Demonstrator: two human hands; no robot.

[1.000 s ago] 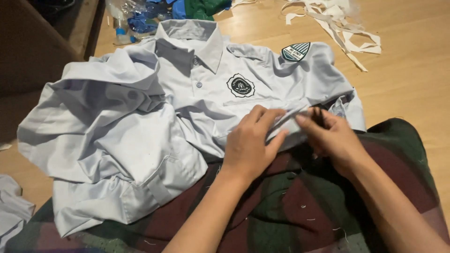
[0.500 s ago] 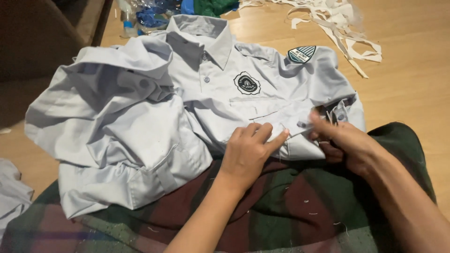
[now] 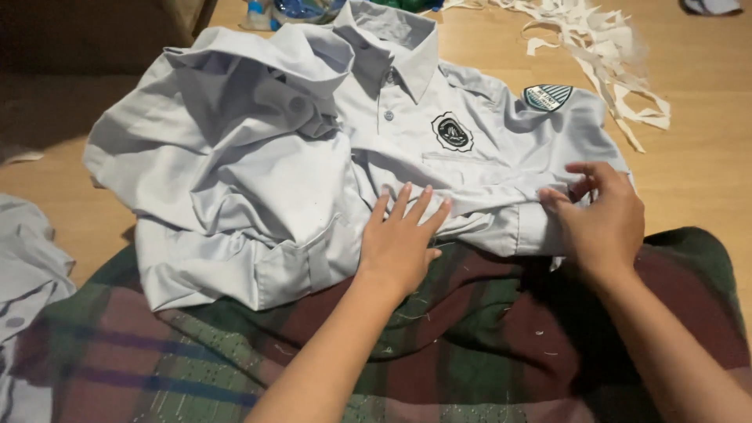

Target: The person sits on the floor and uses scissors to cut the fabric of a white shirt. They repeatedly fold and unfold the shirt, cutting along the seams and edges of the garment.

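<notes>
Since half a second ago I see the left hand (image 3: pixel 403 239) has slid left along the shirt's lower hem and flattened out, while the right hand (image 3: pixel 601 217) has shifted slightly right toward the sleeve end. The left hand now lies palm down on the pale grey shirt (image 3: pixel 313 157), fingers straight and spread a little, pressing the folded hem where it meets the plaid cloth (image 3: pixel 470 345); its forearm runs up from the bottom of the view. The right hand is arched, wrist raised, its fingertips (image 3: pixel 552 197) curled and pinching the edge of the short sleeve's cuff. The shirt lies spread front-up across the wooden floor (image 3: pixel 705 180) and the upper edge of the plaid cloth, collar away from me, its left half rumpled and folded over. Pale fabric strips (image 3: pixel 619 59) lie on the floor beyond the shoulder.
</notes>
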